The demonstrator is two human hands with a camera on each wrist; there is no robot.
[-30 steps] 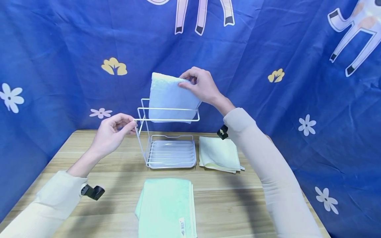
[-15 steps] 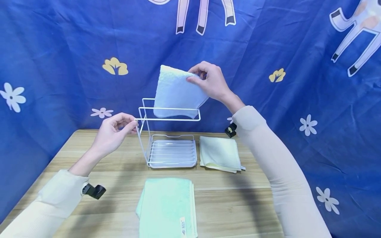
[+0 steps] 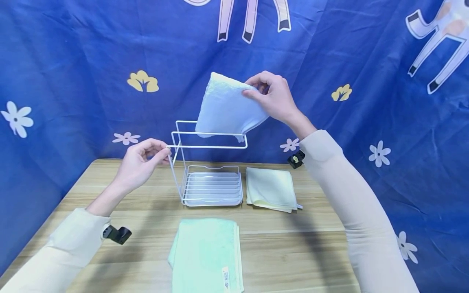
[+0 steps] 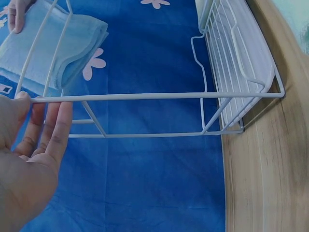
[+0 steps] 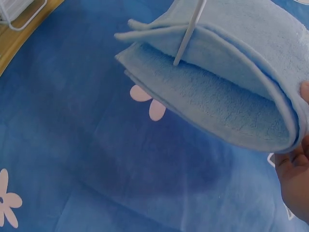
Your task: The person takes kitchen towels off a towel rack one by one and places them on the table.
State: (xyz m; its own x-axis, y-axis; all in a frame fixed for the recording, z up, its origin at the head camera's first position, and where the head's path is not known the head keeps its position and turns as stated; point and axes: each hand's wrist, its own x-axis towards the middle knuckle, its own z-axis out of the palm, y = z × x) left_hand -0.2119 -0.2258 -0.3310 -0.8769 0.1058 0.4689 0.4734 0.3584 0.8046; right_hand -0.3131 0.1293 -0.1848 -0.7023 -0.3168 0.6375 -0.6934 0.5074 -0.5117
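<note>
My right hand (image 3: 274,97) pinches the top edge of a folded light blue towel (image 3: 231,106) above a white wire rack (image 3: 209,133). In the right wrist view, the end of a white rod (image 5: 190,34) lies between the open folds of the towel (image 5: 241,34). The towel's lower edge hangs behind the rack's front upper bars in the head view. At the rack's upper left corner, my left hand (image 3: 143,159) grips the wire between thumb and fingers. The left wrist view has this hand (image 4: 36,157) holding the end of an upright bar (image 4: 159,96).
A white slatted tray (image 3: 212,190) forms the rack's base. Right of it lies a folded pale cream towel (image 3: 271,187). A folded mint green towel (image 3: 207,252) with a label lies in front on the wooden table (image 3: 282,252). A blue patterned curtain (image 3: 91,101) surrounds the table.
My right hand has moved up and to the right, drawing the light blue towel with it toward the bars' free ends. My left hand has stayed on the rack's corner.
</note>
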